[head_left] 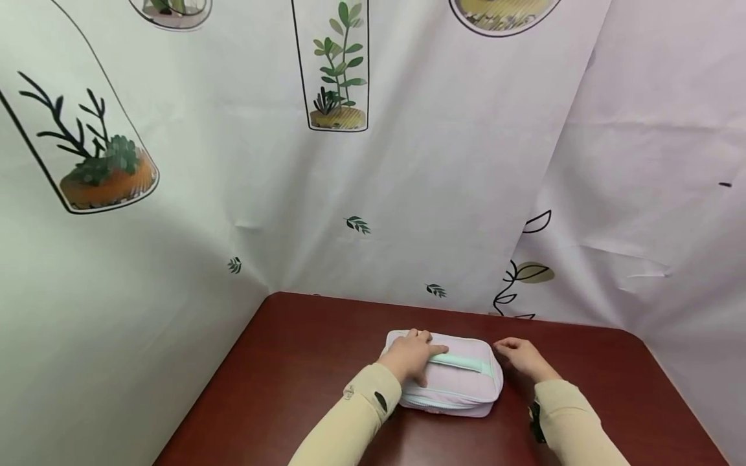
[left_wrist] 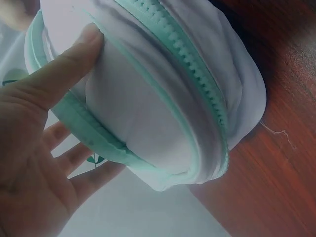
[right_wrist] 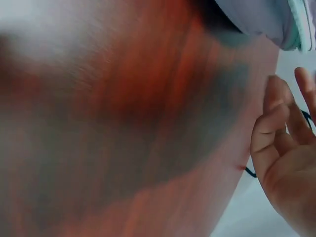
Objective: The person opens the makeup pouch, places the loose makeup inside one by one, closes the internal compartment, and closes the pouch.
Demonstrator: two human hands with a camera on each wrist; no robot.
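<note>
A pale lilac zip pouch (head_left: pixel 460 385) with a mint carry handle (head_left: pixel 463 364) and mint zipper (left_wrist: pixel 185 54) lies on the table. My left hand (head_left: pixel 410 356) rests on its left part, fingers spread. In the left wrist view the thumb (left_wrist: pixel 74 64) presses the fabric, and the other fingers reach past the handle without visibly curling round it. Just off the pouch's right end hovers my right hand (head_left: pixel 522 358), its fingers loosely bent. The right wrist view shows that hand (right_wrist: pixel 291 153) holding nothing, with a corner of the pouch above it.
The dark red wooden table (head_left: pixel 291 362) ends at the back against a white curtain (head_left: pixel 408 194) printed with plants. A loose thread (left_wrist: pixel 281 132) trails from the pouch. A dark object (head_left: pixel 536 422) sits at the right wrist.
</note>
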